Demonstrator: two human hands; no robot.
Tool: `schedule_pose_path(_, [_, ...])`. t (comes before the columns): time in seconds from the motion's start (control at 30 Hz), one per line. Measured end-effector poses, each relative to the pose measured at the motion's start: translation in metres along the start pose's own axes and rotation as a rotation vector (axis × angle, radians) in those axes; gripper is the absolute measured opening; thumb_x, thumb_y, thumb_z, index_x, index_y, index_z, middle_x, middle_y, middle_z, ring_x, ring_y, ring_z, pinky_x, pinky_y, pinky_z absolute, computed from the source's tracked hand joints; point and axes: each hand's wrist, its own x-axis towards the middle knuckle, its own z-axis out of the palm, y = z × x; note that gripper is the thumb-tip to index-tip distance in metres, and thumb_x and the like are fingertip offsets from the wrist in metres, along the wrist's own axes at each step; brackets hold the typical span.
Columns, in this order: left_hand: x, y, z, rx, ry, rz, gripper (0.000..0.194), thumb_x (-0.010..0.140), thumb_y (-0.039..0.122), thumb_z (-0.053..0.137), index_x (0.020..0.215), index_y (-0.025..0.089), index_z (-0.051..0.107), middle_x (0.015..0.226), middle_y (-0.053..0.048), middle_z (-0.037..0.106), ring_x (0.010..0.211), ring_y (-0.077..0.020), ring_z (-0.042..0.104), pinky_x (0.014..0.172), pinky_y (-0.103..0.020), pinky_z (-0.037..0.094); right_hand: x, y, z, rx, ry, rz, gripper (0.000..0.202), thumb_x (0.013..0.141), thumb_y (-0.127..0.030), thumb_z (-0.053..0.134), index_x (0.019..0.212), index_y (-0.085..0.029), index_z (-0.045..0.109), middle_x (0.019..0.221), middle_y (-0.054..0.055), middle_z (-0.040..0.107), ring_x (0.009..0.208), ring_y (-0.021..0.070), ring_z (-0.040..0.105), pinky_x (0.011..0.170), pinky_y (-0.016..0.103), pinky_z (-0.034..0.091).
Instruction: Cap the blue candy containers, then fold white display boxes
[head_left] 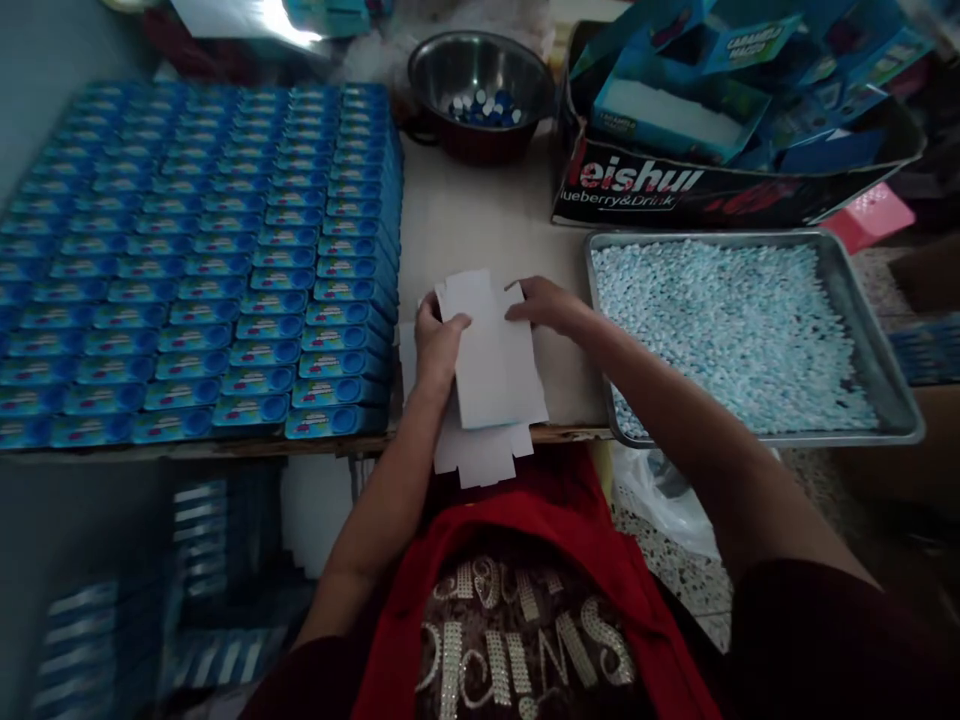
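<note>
A partly folded white cardboard box (pixel 496 360) lies at the table's front edge, its plain side up and its end flaps sticking out. My left hand (pixel 441 345) grips its left side, thumb on top and fingers curled round the edge. At the upper right corner, my right hand (pixel 551 305) pinches the box with thumb and fingers. Under it, a flat white cardboard blank (pixel 480 462) juts over the table edge with its notched flaps showing.
Tight rows of small blue boxes (pixel 225 260) cover the left of the table (pixel 487 215). At the back stand a metal bowl (pixel 480 75) and a black carton (pixel 675 195) of blue packaging. A metal tray (pixel 904 405) of pale blue pieces is on the right.
</note>
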Motion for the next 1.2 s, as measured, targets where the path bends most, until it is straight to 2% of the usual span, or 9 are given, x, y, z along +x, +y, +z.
schedule_pose_path(0.13, [-0.010,-0.009,-0.021,0.064,-0.244,-0.166,0.083,0.050,0.020,0.061,0.133,0.019,0.069,0.118,-0.005,0.079,0.115,-0.0348,0.070,0.102,-0.046,0.057,-0.063,0.038,0.029,0.257,0.041,-0.085,0.060,0.077,-0.016,0.057,0.136,-0.016,0.066,0.111,0.010,0.078,0.093,0.0250,0.072,0.082,0.037,0.060])
schedule_pose_path(0.23, [-0.030,-0.006,-0.026,0.023,-0.432,-0.183,0.097,0.053,0.022,0.058,0.151,0.021,0.060,0.129,-0.005,0.077,0.120,-0.0361,0.069,0.102,-0.046,0.057,-0.094,0.051,0.051,0.215,0.161,-0.155,0.075,0.074,-0.016,0.052,0.149,-0.014,0.058,0.130,0.014,0.075,0.112,0.0284,0.071,0.099,0.041,0.057])
schedule_pose_path(0.33, [-0.047,0.000,-0.019,0.040,-0.493,-0.091,0.092,0.057,0.024,0.058,0.149,0.020,0.061,0.144,-0.008,0.070,0.133,-0.0383,0.062,0.112,-0.049,0.052,-0.108,0.049,0.065,0.027,0.230,-0.051,0.069,0.078,-0.018,0.052,0.145,-0.015,0.063,0.124,0.015,0.078,0.105,0.0308,0.072,0.098,0.044,0.056])
schedule_pose_path(0.5, [-0.061,-0.014,-0.013,0.434,-0.364,0.190,0.069,0.060,0.024,0.060,0.128,0.021,0.070,0.141,-0.013,0.066,0.142,-0.0385,0.055,0.129,-0.056,0.036,-0.106,0.042,0.054,-0.225,0.178,-0.045,0.053,0.088,-0.020,0.049,0.136,-0.017,0.071,0.117,0.015,0.077,0.100,0.0298,0.072,0.095,0.042,0.054])
schedule_pose_path(0.73, [-0.085,-0.035,-0.021,0.394,-0.287,0.148,0.048,0.067,0.024,0.063,0.115,0.024,0.067,0.173,-0.009,0.039,0.166,-0.0361,0.028,0.134,-0.052,0.029,-0.105,0.036,0.052,-0.205,0.169,-0.254,0.049,0.088,-0.009,0.046,0.130,-0.015,0.071,0.125,0.015,0.070,0.108,0.0267,0.067,0.100,0.038,0.051])
schedule_pose_path(0.83, [-0.096,-0.032,-0.016,0.303,-0.252,0.114,0.040,0.072,0.027,0.060,0.111,0.024,0.065,0.171,-0.008,0.042,0.162,-0.0353,0.036,0.129,-0.049,0.038,-0.120,0.029,0.063,-0.264,0.176,-0.289,0.048,0.090,-0.009,0.045,0.133,-0.012,0.068,0.129,0.019,0.065,0.107,0.0280,0.066,0.095,0.038,0.052])
schedule_pose_path(0.97, [-0.104,-0.023,0.002,0.275,-0.248,0.267,0.030,0.079,0.033,0.066,0.107,0.023,0.063,0.151,-0.011,0.054,0.146,-0.0331,0.050,0.122,-0.046,0.043,-0.127,0.032,0.066,-0.212,0.299,-0.238,0.040,0.093,-0.014,0.045,0.127,-0.013,0.066,0.130,0.021,0.063,0.112,0.0309,0.065,0.096,0.042,0.053])
schedule_pose_path(1.1, [-0.109,-0.017,0.019,0.243,-0.110,0.340,0.037,0.087,0.037,0.072,0.115,0.026,0.049,0.119,-0.007,0.058,0.117,-0.0242,0.062,0.109,-0.040,0.051,-0.129,0.042,0.067,0.003,0.513,-0.193,0.036,0.094,-0.019,0.047,0.129,-0.021,0.056,0.112,0.011,0.071,0.105,0.0265,0.069,0.093,0.040,0.052])
schedule_pose_path(1.2, [-0.108,-0.017,0.023,0.333,-0.027,0.327,0.026,0.097,0.042,0.064,0.112,0.026,0.050,0.112,-0.006,0.059,0.110,-0.0216,0.062,0.105,-0.037,0.051,-0.134,0.044,0.068,0.109,0.504,-0.152,0.044,0.093,-0.027,0.053,0.137,-0.024,0.047,0.092,0.002,0.071,0.085,0.0228,0.068,0.081,0.035,0.050])
